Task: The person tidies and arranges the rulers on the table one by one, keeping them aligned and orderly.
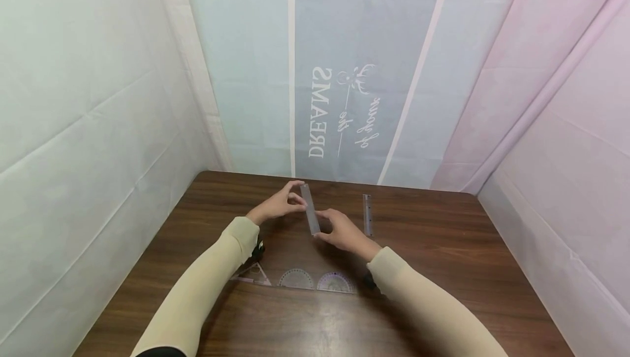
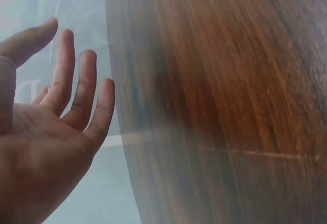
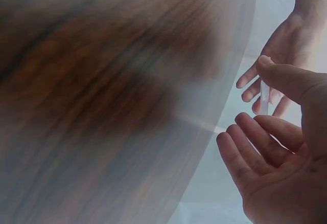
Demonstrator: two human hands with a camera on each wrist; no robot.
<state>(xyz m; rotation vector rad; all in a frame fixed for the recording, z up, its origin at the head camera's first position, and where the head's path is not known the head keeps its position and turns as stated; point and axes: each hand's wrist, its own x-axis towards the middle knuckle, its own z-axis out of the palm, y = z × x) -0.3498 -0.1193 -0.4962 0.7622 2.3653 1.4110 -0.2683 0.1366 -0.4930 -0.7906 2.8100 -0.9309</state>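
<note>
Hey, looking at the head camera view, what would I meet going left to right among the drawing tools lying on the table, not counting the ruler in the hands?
Triangular set square → plain clear protractor → purple-tinted protractor → clear flat-lying ruler.

Greyish ruler (image 1: pixel 310 212), cream sleeves (image 1: pixel 433 305), brown wood-grained table (image 1: pixel 453 258)

the right hand (image 3: pixel 278 175) holds a clear strip (image 3: pixel 264 100) edge-on between thumb and index finger; the left hand (image 3: pixel 287 44) shows just behind; wood-grained tabletop (image 3: pixel 102 70) to the left; pale cloth (image 3: pixel 209 198) beyond its edge
</note>
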